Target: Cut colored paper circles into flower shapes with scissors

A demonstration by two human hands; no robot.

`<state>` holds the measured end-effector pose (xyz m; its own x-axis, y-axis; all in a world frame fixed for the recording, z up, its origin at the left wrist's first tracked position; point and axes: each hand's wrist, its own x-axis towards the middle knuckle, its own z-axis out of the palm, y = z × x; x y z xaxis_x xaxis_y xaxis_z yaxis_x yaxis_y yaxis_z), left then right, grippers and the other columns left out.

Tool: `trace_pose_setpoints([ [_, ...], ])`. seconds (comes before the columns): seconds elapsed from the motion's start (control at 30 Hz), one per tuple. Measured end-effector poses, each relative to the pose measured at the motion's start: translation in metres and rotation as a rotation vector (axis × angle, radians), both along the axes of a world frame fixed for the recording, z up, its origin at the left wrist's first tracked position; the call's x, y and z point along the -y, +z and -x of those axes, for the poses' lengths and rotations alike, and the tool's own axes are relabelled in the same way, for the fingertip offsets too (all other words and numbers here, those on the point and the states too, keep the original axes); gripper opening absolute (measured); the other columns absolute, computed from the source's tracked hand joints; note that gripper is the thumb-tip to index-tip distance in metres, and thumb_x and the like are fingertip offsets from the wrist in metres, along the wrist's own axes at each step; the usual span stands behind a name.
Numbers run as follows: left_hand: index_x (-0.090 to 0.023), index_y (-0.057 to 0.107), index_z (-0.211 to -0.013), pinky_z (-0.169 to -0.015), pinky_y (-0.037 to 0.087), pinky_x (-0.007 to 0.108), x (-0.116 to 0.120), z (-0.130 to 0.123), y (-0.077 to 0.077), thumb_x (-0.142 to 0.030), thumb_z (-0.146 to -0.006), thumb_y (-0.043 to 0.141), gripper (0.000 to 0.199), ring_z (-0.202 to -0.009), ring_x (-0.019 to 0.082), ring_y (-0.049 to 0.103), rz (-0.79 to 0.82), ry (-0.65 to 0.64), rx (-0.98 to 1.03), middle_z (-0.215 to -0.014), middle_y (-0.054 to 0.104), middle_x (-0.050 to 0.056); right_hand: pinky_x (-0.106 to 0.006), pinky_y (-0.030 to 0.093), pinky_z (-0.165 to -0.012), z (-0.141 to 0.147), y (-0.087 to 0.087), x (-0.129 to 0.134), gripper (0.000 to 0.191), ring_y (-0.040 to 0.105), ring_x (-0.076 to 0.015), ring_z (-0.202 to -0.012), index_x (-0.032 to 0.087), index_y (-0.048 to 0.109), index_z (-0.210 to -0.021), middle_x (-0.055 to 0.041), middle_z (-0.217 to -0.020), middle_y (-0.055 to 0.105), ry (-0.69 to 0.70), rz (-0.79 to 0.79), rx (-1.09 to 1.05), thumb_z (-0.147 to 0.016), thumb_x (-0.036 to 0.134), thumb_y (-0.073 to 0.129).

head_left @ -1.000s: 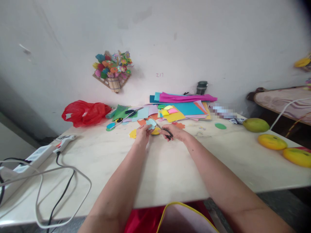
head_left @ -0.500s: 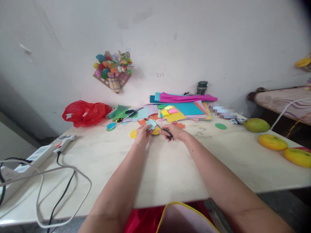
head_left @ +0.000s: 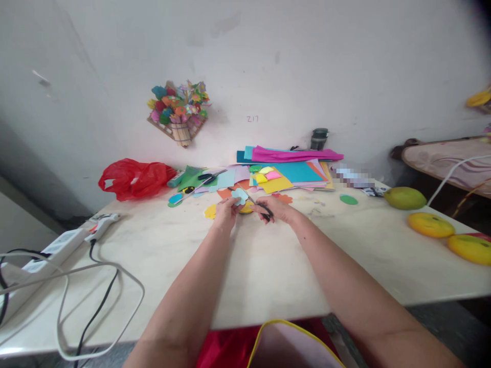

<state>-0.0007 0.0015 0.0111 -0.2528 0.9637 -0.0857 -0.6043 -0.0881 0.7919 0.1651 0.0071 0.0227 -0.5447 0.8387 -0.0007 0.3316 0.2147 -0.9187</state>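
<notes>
Light-blue paper flower (head_left: 240, 197) over the table (head_left: 264, 271), pinched in the left hand (head_left: 225, 210); just right, scissors (head_left: 264, 210) gripped by the right hand (head_left: 279, 208), blades slanting away leftward beside it. Red bag (head_left: 134, 179), contents hidden; stick holder (head_left: 180, 134) bearing craft flowers (head_left: 182, 105); dark cup (head_left: 318, 138), contents unseen.

The scene is lit evenly by soft, slightly dim light, with the wall (head_left: 284, 66) rendered grey and darkened toward the left edge. Faint, soft-edged shadows are cast on the desk (head_left: 268, 271) by the white cable (head_left: 143, 291). Shapes are stretched toward the edges by the wide lens, fine detail at the hands (head_left: 226, 210) is softened, and the upper right corner is blackened.
</notes>
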Motion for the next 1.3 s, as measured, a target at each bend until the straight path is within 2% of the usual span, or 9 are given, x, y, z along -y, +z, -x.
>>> trace_pose_setpoints([
  [0.73,-0.010,0.059,-0.060,-0.055,0.053,0.021,0.0015,-0.0074,0.0005,0.000,-0.066,0.059,0.012,-0.057,0.012,0.063,-0.008,0.010,0.048,-0.062,0.065,0.005,-0.016,0.034,-0.029,0.0002,0.0013,-0.0004,0.034,0.052,-0.0075,-0.038,0.016,0.047,-0.071,0.0029,-0.053,0.056,0.012,0.004,-0.026,-0.079,0.046,0.061],
  [1.3,-0.011,0.058,-0.060,-0.055,0.054,0.021,0.0012,-0.0072,-0.0001,-0.001,-0.063,0.061,0.011,-0.055,0.011,0.062,-0.004,0.007,0.063,-0.061,0.065,0.004,-0.016,0.036,-0.029,-0.0006,0.0025,0.0012,0.034,0.054,-0.0081,-0.039,0.017,0.046,-0.071,0.0026,-0.054,0.057,0.039,0.000,-0.031,-0.079,0.047,0.060],
])
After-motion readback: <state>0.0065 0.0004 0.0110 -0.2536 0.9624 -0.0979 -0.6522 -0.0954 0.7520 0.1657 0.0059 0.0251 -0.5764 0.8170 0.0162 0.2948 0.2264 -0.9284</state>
